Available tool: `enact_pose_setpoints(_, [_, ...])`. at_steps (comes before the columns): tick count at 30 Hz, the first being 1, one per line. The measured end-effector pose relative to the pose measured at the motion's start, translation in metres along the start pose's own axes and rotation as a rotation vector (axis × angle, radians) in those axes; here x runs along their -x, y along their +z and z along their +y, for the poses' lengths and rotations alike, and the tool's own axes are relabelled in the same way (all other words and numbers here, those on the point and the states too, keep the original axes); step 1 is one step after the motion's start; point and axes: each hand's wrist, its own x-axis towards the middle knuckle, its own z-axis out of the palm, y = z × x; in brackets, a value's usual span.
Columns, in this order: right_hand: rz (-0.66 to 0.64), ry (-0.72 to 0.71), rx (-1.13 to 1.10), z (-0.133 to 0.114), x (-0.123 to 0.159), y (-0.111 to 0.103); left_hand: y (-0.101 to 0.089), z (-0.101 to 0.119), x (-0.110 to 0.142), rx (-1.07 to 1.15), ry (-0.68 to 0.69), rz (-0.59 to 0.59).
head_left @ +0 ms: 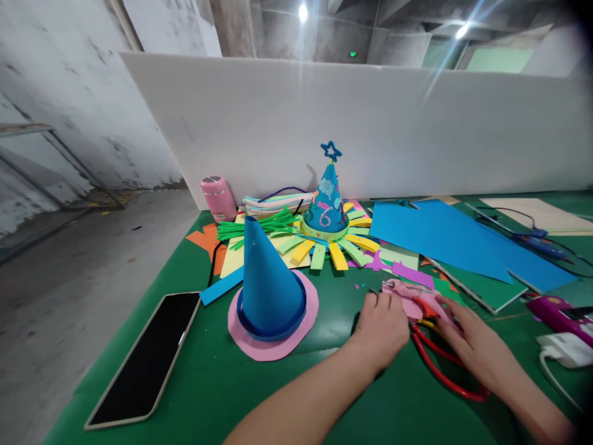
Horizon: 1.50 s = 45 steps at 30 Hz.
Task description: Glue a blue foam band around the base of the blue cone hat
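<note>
My right hand (467, 340) is closed around the handle of a pink hot glue gun (412, 290), whose metal nozzle points left. Beside the nozzle is my left hand (384, 324), its fingers curled in; what they hold is hidden, though a small dark tip shows above the knuckles. Red-handled scissors (440, 364) lie between and below the hands. Left of them, a blue paper cone (266, 284) stands upright on a pink paper disc (303, 327). Farther back is a decorated blue party hat (324, 204) with a star on top and a fringe of yellow and green strips.
A phone (146, 361) lies at the left edge of the green table. Green pipe cleaners (259, 225) and a pink bottle (218, 199) are behind. Blue card sheets (440, 238), a purple power strip (556, 318) and a white charger (565, 349) occupy the right.
</note>
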Motion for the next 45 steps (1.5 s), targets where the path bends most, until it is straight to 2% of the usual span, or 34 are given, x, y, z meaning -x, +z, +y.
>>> enact_pose_setpoints(4, [0.038, 0.004, -0.021, -0.003, 0.002, -0.004, 0.011, -0.002, -0.005, -0.017, -0.032, -0.027])
enact_pose_setpoints(9, [0.105, -0.008, -0.063, 0.000, 0.000, -0.006, 0.006, -0.007, 0.005, -0.039, 0.014, -0.008])
enact_pose_setpoints(13, [0.114, 0.001, -0.015, 0.003, -0.003, -0.003, -0.012, -0.016, 0.028, -0.062, 0.045, 0.056])
enact_pose_setpoints(18, [0.101, 0.016, 0.071, -0.006, -0.005, -0.002, -0.046, -0.033, 0.076, -0.081, 0.061, 0.161])
enact_pose_setpoints(21, [0.193, -0.005, 0.143, -0.023, -0.005, -0.012, -0.066, -0.041, 0.105, -0.041, 0.050, 0.353])
enact_pose_setpoints(23, [0.276, -0.030, 0.105, -0.043, -0.003, -0.022, -0.077, -0.045, 0.120, -0.006, 0.050, 0.406])
enact_pose_setpoints(24, [0.284, -0.032, 0.013, -0.055, -0.001, -0.027, -0.081, -0.046, 0.125, -0.004, 0.041, 0.429])
enact_pose_setpoints(25, [0.227, -0.036, -0.145, -0.069, 0.002, -0.030, -0.085, -0.047, 0.130, -0.005, 0.036, 0.445])
enact_pose_setpoints(26, [0.118, -0.032, -0.340, -0.084, 0.006, -0.033, -0.087, -0.048, 0.133, -0.012, 0.032, 0.460])
enact_pose_setpoints(28, [-0.131, 0.049, -0.744, -0.115, 0.015, -0.031, -0.090, -0.050, 0.138, -0.031, 0.026, 0.482])
enact_pose_setpoints(29, [-0.290, 0.099, -0.908, -0.129, 0.019, -0.028, -0.089, -0.050, 0.140, -0.041, 0.019, 0.487])
enact_pose_setpoints(31, [-0.514, 0.184, -1.175, -0.154, 0.027, -0.018, -0.087, -0.052, 0.143, -0.056, 0.004, 0.494])
enact_pose_setpoints(33, [-0.588, 0.261, -1.319, -0.171, 0.032, -0.008, -0.082, -0.053, 0.145, -0.024, -0.024, 0.502])
enact_pose_setpoints(35, [-0.547, 0.301, -1.391, -0.179, 0.034, -0.001, -0.077, -0.052, 0.147, 0.090, -0.123, 0.513])
enact_pose_setpoints(36, [-0.510, 0.305, -1.405, -0.181, 0.033, 0.001, -0.075, -0.051, 0.148, 0.182, -0.214, 0.524])
enact_pose_setpoints(39, [-0.436, 0.285, -1.397, -0.181, 0.030, 0.003, -0.075, -0.044, 0.145, 0.618, -0.604, 0.493])
enact_pose_setpoints(42, [-0.389, 0.244, -1.363, -0.179, 0.026, 0.002, -0.082, -0.038, 0.137, 1.263, -0.925, 0.263])
enact_pose_setpoints(44, [-0.351, 0.200, -1.327, -0.178, 0.023, 0.002, -0.087, -0.037, 0.129, 1.600, -1.023, 0.184])
enact_pose_setpoints(45, [-0.333, 0.174, -1.305, -0.178, 0.021, 0.003, -0.089, -0.037, 0.124, 1.700, -1.053, 0.176])
